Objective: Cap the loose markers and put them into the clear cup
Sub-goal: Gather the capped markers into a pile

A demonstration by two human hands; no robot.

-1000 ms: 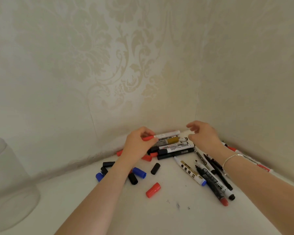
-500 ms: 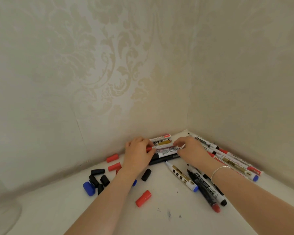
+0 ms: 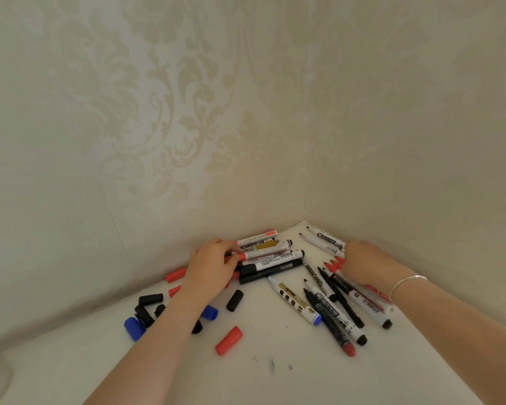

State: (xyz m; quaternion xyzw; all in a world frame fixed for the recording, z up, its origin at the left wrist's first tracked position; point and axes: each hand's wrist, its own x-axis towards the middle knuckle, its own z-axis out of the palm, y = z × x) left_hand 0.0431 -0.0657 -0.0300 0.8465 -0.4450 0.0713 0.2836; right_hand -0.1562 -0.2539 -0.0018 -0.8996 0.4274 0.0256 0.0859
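The left hand (image 3: pixel 209 268) lies over the near end of a stack of markers (image 3: pixel 270 254) piled against the wall, its fingers curled round a white marker with a red tip (image 3: pixel 268 254), pinching it near that tip. Printed labels run along the barrels in the stack, but the writing is too small and blurred to read. One barrel there carries a mustard-yellow band, and two black markers lie at the front edge of the pile.

The right hand (image 3: pixel 362 263) rests on a group of markers by the right wall, fingers bent down among several red-tipped ones (image 3: pixel 335 263); whether it grips any of them cannot be told. A thin silver bracelet (image 3: pixel 406 283) circles that wrist.

Between the hands, more uncapped markers fan out across the white bench (image 3: pixel 275 381): a white one with gold and black blocks and a blue end (image 3: pixel 295 301), a dark one with a red end (image 3: pixel 330 323), and others with black ends. Their labels cannot be made out either.

Loose caps lie near the left forearm: a red cap (image 3: pixel 229 340), a black cap (image 3: pixel 235 300), a blue cap (image 3: pixel 134 328), and a cluster of black caps (image 3: pixel 149 306) just beside it. Two more red caps sit close to the wall.

The clear cup shows only as a faint blurred shape at the far left bottom corner, well apart from the markers.
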